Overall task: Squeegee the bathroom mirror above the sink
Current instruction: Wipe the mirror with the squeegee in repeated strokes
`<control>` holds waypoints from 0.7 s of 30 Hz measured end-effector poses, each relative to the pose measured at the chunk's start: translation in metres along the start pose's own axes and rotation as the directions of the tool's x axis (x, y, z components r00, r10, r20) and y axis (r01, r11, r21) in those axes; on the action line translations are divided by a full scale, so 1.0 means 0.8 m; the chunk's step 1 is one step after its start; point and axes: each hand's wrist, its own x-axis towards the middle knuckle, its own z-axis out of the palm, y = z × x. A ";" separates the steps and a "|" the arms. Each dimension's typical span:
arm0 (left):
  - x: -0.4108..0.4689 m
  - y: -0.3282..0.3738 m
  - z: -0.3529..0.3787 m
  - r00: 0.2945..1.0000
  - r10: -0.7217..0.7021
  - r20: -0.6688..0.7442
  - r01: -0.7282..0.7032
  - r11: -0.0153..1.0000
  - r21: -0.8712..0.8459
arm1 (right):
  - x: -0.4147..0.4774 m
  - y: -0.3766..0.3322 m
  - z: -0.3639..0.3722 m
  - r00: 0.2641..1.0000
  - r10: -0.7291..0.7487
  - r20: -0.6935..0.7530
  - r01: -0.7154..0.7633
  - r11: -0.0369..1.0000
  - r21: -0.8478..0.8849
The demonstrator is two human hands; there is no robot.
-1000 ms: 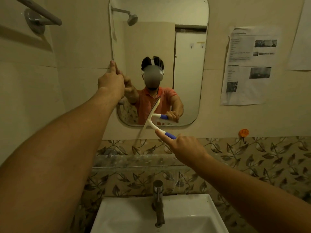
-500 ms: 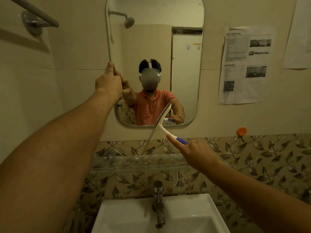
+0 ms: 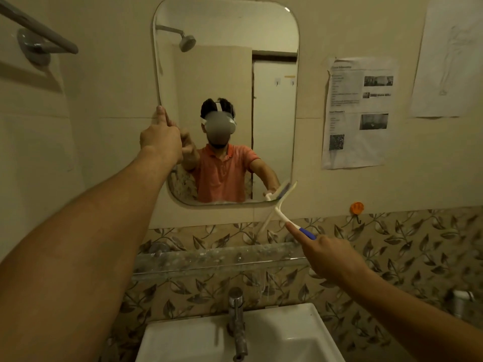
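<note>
glass of one mirror [image 3: 227,74] on wall above sink [image 3: 287,333], rounded corners, showing a reflection of the room. left hand [image 3: 160,138] loosely curled, one finger up, steadying the mirror's left edge; clamped on nothing. right hand [image 3: 330,253] closed round the blue end of the handle, forefinger laid out along it. white squeegee [image 3: 277,208] tilted, upper end of blade at the mirror's lower right corner, lower end hanging off past the rim over the wall. hands well apart.

progress, as a guess: looks near the end of a stroke, run down to the bottom edge at the right. faint line of wet or foam along the bottom rim inside the glass. upper glass reads clear, no streaks to be made out, though dim light hides much. likely left: bottom strip, maybe the left side behind the hand.

counts: mirror, one. squeegee, one. sink, one. tap [image 3: 236,322], one. glass shelf [image 3: 209,257], one. papers on wall, two: printed sheet [image 3: 356,113], pale sheet [image 3: 449,56]. orange hook [image 3: 356,207], one. towel rail [image 3: 36,35], one.
</note>
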 end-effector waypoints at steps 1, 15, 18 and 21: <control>0.001 -0.001 0.000 1.000 0.003 0.003 -0.003 1.000 0.004 | -0.003 0.002 -0.003 1.000 0.004 -0.005 -0.004 1.000 0.024; -0.008 -0.009 -0.014 0.998 0.070 0.000 -0.070 0.998 0.006 | 0.055 -0.018 -0.150 0.886 0.318 -0.338 -0.041 0.779 0.626; -0.008 -0.003 -0.017 0.999 0.044 -0.003 -0.043 0.999 0.025 | 0.106 -0.013 -0.211 0.844 0.379 -0.380 -0.028 0.738 0.674; -0.005 0.004 -0.017 0.999 0.039 -0.016 -0.039 0.999 0.031 | 0.155 -0.006 -0.270 0.794 0.437 -0.423 -0.043 0.734 0.678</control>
